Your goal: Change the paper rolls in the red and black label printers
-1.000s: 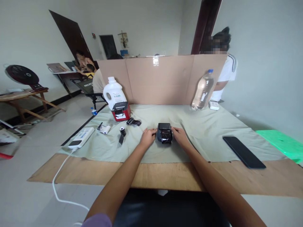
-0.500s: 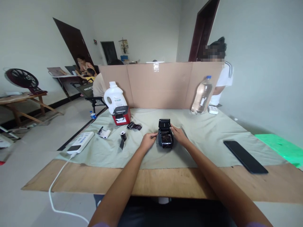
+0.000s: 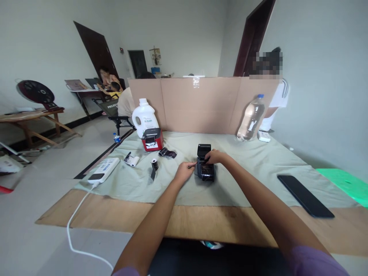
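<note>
A small black label printer sits on the grey-green cloth with its lid raised at the back. My left hand rests against the printer's left side, fingers pinched at its edge. Over the open top my right hand reaches in and touches the dark shiny strip inside. Whether either hand grips anything cannot be made out. Left of the printer lie a small paper roll, a dark crumpled strip and a white roll.
A red printer and white jug stand at back left, a water bottle at back right before the cardboard screen. A black phone lies right, a white power bank with cable left. People sit beyond.
The printer lid has gone from closed to raised. My right hand moved from the printer's right side up over its open top. The view shifted slightly.
</note>
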{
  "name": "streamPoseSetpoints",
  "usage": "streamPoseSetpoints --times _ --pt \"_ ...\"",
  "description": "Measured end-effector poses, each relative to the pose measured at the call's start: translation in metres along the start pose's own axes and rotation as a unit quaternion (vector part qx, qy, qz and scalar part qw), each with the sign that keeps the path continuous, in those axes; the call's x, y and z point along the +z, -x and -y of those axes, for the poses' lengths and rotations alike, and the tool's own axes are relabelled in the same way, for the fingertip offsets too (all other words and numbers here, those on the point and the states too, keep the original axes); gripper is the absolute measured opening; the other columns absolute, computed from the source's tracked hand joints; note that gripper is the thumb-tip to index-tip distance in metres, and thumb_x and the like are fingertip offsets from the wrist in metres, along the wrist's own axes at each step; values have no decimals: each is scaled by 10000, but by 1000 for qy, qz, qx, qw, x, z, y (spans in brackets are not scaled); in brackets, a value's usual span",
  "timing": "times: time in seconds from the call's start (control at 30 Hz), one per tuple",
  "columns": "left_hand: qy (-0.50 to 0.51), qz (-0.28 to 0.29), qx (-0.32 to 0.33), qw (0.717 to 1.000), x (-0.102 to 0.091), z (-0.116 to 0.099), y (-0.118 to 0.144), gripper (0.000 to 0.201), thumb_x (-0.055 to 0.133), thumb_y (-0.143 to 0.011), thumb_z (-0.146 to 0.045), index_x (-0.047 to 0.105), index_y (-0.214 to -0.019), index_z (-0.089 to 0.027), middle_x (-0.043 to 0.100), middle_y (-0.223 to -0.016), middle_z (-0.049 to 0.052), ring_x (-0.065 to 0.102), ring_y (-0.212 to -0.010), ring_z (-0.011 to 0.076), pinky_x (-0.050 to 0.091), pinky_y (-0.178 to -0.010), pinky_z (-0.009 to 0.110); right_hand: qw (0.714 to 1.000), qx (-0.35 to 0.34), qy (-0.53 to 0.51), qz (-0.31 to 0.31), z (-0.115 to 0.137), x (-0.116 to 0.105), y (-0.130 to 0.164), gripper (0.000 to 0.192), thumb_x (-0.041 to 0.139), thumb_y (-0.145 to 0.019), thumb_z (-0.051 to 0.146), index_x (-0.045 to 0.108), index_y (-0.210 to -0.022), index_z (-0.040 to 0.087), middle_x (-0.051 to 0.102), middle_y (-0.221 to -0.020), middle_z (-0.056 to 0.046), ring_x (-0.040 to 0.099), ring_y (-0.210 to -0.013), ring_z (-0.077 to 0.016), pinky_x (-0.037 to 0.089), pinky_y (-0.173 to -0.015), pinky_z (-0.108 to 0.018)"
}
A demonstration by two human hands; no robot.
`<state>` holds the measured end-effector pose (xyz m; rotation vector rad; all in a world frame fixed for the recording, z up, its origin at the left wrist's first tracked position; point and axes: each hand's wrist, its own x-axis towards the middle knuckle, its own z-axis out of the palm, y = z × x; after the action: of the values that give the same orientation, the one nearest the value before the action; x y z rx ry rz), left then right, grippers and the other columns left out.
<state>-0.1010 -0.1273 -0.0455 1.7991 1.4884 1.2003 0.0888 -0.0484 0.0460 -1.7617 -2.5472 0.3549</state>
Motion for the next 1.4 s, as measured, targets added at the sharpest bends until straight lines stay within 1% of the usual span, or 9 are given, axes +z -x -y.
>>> streamPoseSetpoints --times 0.2,0.37,0.5,0.63,0.73,0.83,0.93,1.1,1.4 --pt "11 -4 1 1000 1 -2 1 373 594 -829 -91 767 -1123 -240 750 -1145 44 712 -1111 222 539 -1014 361 999 -10 -39 -35 -3 -22 7 339 821 -634 211 811 -969 262 704 -1002 -84 639 -931 -249 497 -827 -329" --pt "-7 -7 -16 1000 -6 -8 0 362 578 -835 -106 781 -1103 -241 767 -1115 37 709 -1114 221 522 -1031 350 955 -41 -290 -52 3 -55 20 205 680 -763 221 717 -955 160 709 -835 -60 627 -715 -168 420 -587 -234" --pt "42 -138 -9 989 -22 -18 -5 290 558 -891 -170 783 -1074 -179 771 -1114 82 709 -1097 225 518 -1028 351 916 -66 -389 -72 26 -60 27 167 655 -796 264 679 -908 143 677 -730 -34 601 -632 -142 397 -568 -227" --pt "168 -228 34 958 -44 -28 -6 355 501 -973 -362 758 -1075 -140 781 -1033 105 725 -999 219 535 -974 347 920 -100 -364 -106 53 -52 29 190 639 -791 313 690 -881 153 647 -682 -7 566 -614 -144 410 -604 -250" --pt "233 -202 40 950 -58 -30 -6 416 527 -956 -458 749 -1083 -129 779 -1007 105 729 -956 217 548 -921 330 923 -137 -336 -130 68 -47 28 234 611 -799 346 704 -905 159 651 -704 -7 556 -648 -155 412 -637 -264" --pt "262 -171 39 949 -66 -29 -7 428 698 -834 -490 744 -1082 -145 779 -986 91 731 -930 223 560 -871 319 921 -162 -322 -148 77 -42 25 236 601 -793 346 711 -886 160 668 -755 -19 557 -691 -161 413 -668 -271" --pt "281 -154 31 947 -68 -27 -9 416 784 -738 -491 747 -968 -147 778 -881 78 735 -828 216 574 -807 326 917 -173 -330 -146 80 -37 22 235 599 -786 357 707 -866 165 667 -770 -19 550 -704 -162 401 -659 -266" --pt "267 -149 24 952 -67 -29 -7 405 806 -687 -536 730 -804 -157 744 -743 40 700 -735 190 557 -738 305 905 -177 -376 -93 76 -33 23 246 578 -792 396 673 -791 169 609 -694 2 507 -645 -141 374 -612 -254" --pt "236 -113 38 965 -67 -33 -4 395 789 -704 -553 708 -755 -170 681 -694 5 625 -678 152 517 -669 260 893 -199 -403 1 71 -49 43 318 529 -885 388 673 -713 163 634 -671 1 453 -570 -107 353 -588 -239"
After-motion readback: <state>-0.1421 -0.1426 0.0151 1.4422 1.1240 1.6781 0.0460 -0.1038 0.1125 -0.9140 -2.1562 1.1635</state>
